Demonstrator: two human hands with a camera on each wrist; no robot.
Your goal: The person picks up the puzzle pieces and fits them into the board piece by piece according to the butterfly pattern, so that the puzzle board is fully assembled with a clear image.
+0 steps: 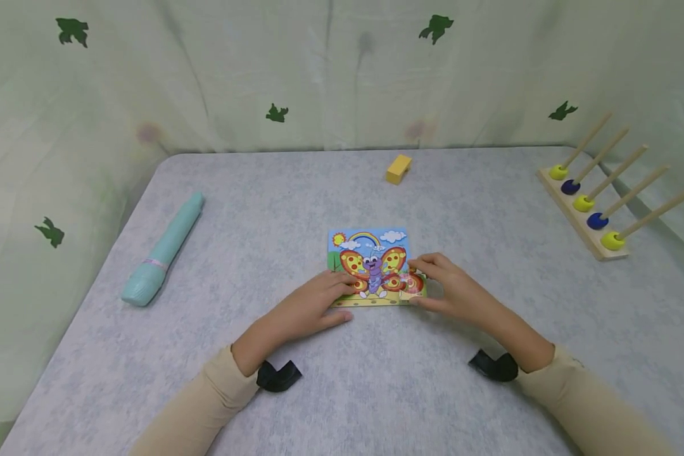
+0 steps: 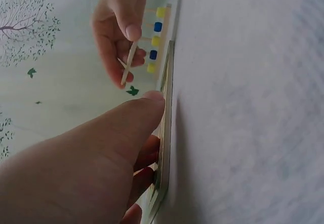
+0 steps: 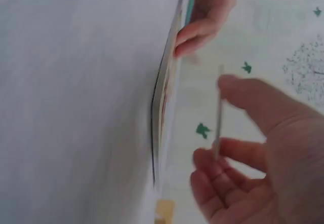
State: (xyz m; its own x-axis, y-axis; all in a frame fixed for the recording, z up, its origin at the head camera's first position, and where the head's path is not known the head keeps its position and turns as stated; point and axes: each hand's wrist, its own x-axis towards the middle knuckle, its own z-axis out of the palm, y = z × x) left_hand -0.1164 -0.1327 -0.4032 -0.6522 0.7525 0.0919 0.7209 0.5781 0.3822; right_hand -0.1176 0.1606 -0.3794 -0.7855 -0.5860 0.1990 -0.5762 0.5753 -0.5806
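Note:
A butterfly picture puzzle [image 1: 370, 244] lies in a flat board at the middle of the table. My right hand [image 1: 453, 288] pinches a thin puzzle piece [image 1: 413, 285] with part of a red and yellow wing, thumb on one edge and fingers on the opposite one. In both wrist views the piece [image 3: 219, 115] is held up off the board [image 3: 161, 107]; from the head it overlaps the lower right corner. Over the lower left part of the picture lie the extended fingers of my left hand [image 1: 319, 301], its thumb by the near edge. These fingers hide some of the left wing.
Toward the back stands a yellow block [image 1: 399, 169]. A folded turquoise umbrella [image 1: 165, 247] lies on the left. At the right is a wooden peg rack [image 1: 584, 218] with yellow and blue beads on upright pegs. A pale curtain [image 1: 330, 69] hangs behind the table.

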